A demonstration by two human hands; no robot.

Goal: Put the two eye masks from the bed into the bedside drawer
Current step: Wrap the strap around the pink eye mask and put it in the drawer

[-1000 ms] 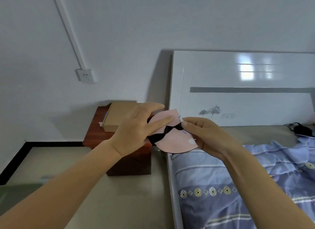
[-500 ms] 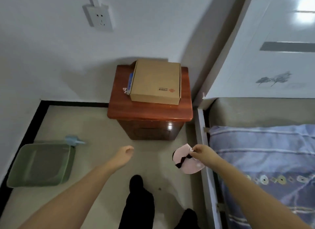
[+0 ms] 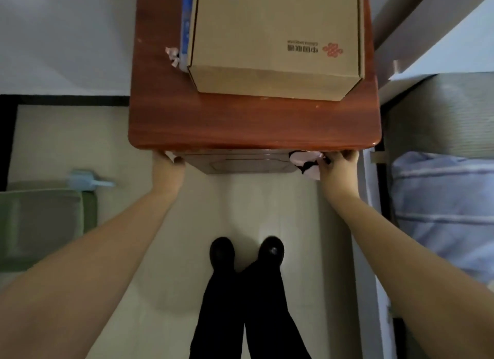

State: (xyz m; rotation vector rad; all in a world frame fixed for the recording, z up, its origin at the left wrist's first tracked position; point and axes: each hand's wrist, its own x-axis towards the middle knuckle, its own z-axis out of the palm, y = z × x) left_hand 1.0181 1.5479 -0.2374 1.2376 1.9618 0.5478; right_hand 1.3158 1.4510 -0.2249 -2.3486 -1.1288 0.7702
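I look straight down on the reddish wooden bedside table (image 3: 240, 123). Its drawer front (image 3: 240, 163) shows just under the top's front edge and looks pushed in. My left hand (image 3: 167, 168) grips the drawer's left corner, fingers curled under the tabletop. My right hand (image 3: 338, 168) is at the drawer's right corner and holds the pink eye mask with black strap (image 3: 304, 164), bunched against the drawer front. A second eye mask is not in view.
A cardboard box (image 3: 275, 37) fills most of the tabletop, with a blue item (image 3: 185, 35) beside it. The bed with its blue striped quilt (image 3: 443, 211) is at the right, a green bin (image 3: 40, 225) on the floor at left. My shoes (image 3: 246, 254) stand below the table.
I have stepped up to the bedside table and looked down. Both hands reached forward to the drawer's corners; the right one carried the pink mask along.
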